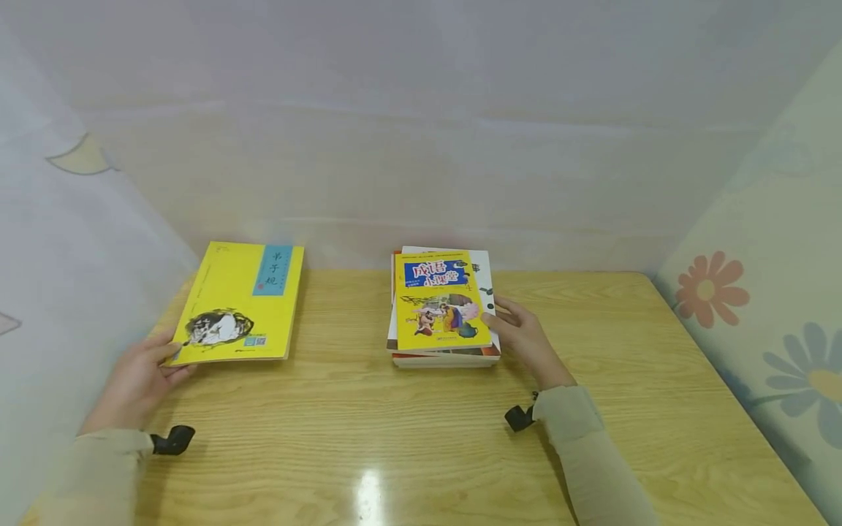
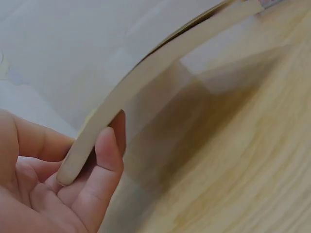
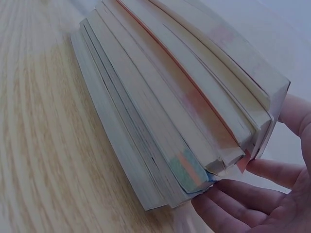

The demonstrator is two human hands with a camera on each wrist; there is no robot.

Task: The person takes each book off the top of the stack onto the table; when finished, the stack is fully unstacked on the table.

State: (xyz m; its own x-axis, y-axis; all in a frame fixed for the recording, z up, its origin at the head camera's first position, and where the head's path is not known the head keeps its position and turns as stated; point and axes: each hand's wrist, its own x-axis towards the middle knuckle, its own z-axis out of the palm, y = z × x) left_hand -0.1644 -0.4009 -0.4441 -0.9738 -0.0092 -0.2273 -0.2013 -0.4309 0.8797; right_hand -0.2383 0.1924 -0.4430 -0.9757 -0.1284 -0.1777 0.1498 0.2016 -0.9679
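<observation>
On the left, my left hand [image 1: 141,376] pinches the lower left corner of a yellow book [image 1: 240,299] with a blue title label. In the left wrist view this book [image 2: 131,87] bends a little and is held above the table, its shadow beneath; the thumb is on one side and fingers on the other. A stack of books [image 1: 444,360] stands near the middle, topped by a smaller yellow book [image 1: 434,307] with a blue title. My right hand [image 1: 526,336] touches the stack's right side, thumb at the top book's edge. Extended fingers [image 3: 272,172] rest along the layered books [image 3: 170,107].
The wooden table [image 1: 342,438] reaches back to a pale cloth wall [image 1: 421,168]. A cloth with printed flowers [image 1: 707,291] hangs along the right edge, and another pale cloth [image 1: 85,241] is at the left. Dark wrist-camera mounts [image 1: 173,440] stick out at both cuffs.
</observation>
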